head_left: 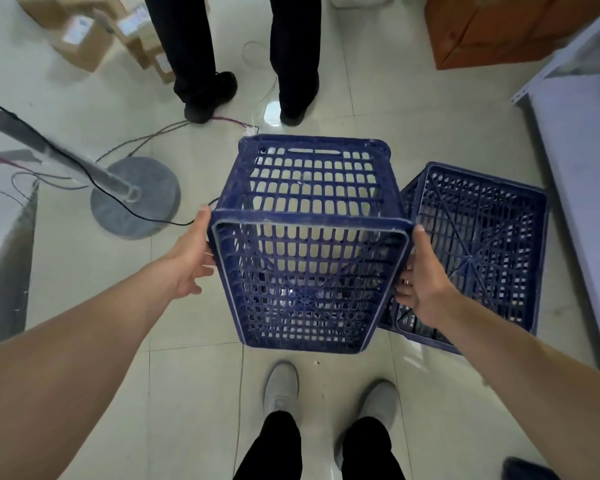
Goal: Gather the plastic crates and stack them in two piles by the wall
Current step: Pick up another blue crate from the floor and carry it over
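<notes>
I hold a blue plastic lattice crate [309,244] off the tiled floor in front of me, tilted so its open top faces me. My left hand [194,251] grips its left rim, thumb on the upper corner. My right hand [420,278] grips its right rim and side wall. A second blue crate [478,244] rests on the floor to the right, just behind the held one, partly hidden by it and by my right hand.
A person's dark-trousered legs [243,57] stand just beyond the crate. A round grey stand base [136,197] with cables lies to the left. A white shelf unit [582,161] runs along the right. Cardboard boxes [84,39] sit at the back left. My grey shoes [329,393] are below.
</notes>
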`<state>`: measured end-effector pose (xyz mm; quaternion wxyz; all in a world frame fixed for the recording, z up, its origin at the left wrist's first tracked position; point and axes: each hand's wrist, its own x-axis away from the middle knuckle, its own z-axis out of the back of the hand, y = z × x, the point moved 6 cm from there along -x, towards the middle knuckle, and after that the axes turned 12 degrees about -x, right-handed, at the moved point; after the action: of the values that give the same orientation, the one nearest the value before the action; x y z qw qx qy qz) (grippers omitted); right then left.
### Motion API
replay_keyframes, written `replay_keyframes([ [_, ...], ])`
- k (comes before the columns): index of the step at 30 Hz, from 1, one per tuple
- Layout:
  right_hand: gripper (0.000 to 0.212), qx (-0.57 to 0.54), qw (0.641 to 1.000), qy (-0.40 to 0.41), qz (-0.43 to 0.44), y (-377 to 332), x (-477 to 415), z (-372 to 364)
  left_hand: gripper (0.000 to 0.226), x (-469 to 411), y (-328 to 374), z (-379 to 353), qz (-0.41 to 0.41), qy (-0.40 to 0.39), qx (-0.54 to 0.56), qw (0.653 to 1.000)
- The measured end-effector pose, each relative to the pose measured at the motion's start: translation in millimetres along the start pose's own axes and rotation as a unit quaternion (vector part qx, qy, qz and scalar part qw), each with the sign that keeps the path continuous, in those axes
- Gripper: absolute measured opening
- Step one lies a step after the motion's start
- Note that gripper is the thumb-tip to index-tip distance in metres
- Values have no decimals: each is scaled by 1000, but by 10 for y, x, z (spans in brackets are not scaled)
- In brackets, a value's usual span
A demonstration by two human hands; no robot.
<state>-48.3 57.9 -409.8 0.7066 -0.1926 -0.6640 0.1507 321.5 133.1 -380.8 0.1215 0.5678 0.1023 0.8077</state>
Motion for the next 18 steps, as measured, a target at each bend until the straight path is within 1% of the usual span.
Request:
replay_keyframes([
  [2, 92, -14, 1000, -3, 3, 17, 67, -14, 99, 62, -59, 2, 6, -6, 1, 1000],
  [3, 94, -17, 1000, 0, 4, 13, 109, -30, 88, 99, -70, 0, 3, -6, 9, 1000],
  [4, 95, -17, 1000, 13, 4, 19, 128, -21, 73, 139, -65, -1, -6, -3, 21, 1000],
  [6, 90, -26, 999, 40, 2, 31, 175, -9, 45, 209, -35, 1, -31, 13, 44, 998],
  [8, 82, -33, 998, 54, -8, 100, 214, 8, 29, 291, -31, 9, -43, 39, 49, 997],
  [11, 71, -40, 997, 59, -6, 263, 274, 75, 21, 404, -77, -39, -47, 50, -1, 998],
  [14, 66, -32, 998, 58, -2, 473, 280, 179, 15, 479, -156, -132, -43, 55, -67, 995],
  [18, 59, -39, 998, 58, -9, 619, 434, 189, 15, 550, -286, -223, -35, 46, -113, 992],
])
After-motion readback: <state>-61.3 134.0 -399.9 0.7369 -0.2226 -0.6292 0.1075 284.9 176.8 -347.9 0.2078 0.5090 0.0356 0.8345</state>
